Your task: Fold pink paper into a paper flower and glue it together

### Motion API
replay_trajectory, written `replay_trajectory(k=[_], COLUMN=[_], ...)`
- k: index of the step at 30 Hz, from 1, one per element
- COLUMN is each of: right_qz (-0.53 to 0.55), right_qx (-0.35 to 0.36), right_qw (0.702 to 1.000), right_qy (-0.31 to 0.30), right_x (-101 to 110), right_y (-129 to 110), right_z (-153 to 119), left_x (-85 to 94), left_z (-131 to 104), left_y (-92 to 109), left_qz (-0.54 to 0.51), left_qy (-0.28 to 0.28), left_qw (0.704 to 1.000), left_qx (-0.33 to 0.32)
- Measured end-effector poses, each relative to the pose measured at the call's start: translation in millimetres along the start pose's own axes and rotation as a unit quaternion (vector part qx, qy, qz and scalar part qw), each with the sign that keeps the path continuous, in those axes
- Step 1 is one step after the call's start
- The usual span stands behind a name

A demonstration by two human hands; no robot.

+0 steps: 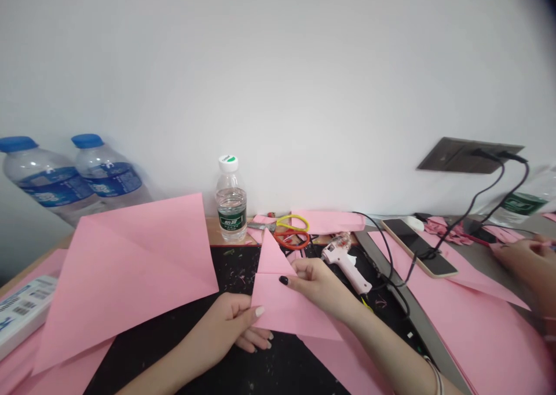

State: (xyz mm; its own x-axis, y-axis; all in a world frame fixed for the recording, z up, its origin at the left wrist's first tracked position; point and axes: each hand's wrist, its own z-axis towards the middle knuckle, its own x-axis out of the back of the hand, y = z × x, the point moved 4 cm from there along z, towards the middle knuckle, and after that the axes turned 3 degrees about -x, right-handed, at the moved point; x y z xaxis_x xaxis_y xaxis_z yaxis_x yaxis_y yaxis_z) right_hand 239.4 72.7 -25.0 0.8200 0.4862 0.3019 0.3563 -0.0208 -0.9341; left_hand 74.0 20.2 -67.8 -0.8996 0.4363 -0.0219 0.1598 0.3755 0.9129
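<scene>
Pink paper [278,303] in both hands [243,324]

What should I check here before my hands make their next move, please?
1. Paper held by both left hand and right hand: ok.
2. Scissors laid down, in neither hand: ok, they lie beyond the paper.
3. Glue gun laid down: ok, it lies on its side.
4. Glue gun cool: cannot tell, nothing visible shows its heat.
5. Bottle with green label by the scissors, upright and capped: ok.
6. Mat free of scraps: not ok, small bits lie on it.
</scene>
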Motion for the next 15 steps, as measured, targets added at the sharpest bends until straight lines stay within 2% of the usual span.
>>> replay_trajectory(k=[4, 7, 11, 15], right_qz=[0.021, 0.012, -0.002, -0.036], right_qx=[0.010, 0.026, 0.022, -0.002], right_qw=[1.000, 0.999, 0.995, 0.996], right_qy=[-0.013, -0.033, -0.096, -0.086], right_x=[-2, -7, -19, -21], right_y=[7, 9, 9, 10], right_z=[1, 0, -6, -8], left_x=[-2.9, -2.7, 3.4, 12.1], left_z=[-1, -1, 0, 0], left_y=[-2, 0, 2, 3], left_qz=[-0.010, -0.015, 0.005, 0.072], left_qy=[-0.031, -0.027, 0.022, 0.097], left_qw=[0.999, 0.999, 0.996, 0.987], left_qx=[-0.004, -0.040, -0.082, -0.104])
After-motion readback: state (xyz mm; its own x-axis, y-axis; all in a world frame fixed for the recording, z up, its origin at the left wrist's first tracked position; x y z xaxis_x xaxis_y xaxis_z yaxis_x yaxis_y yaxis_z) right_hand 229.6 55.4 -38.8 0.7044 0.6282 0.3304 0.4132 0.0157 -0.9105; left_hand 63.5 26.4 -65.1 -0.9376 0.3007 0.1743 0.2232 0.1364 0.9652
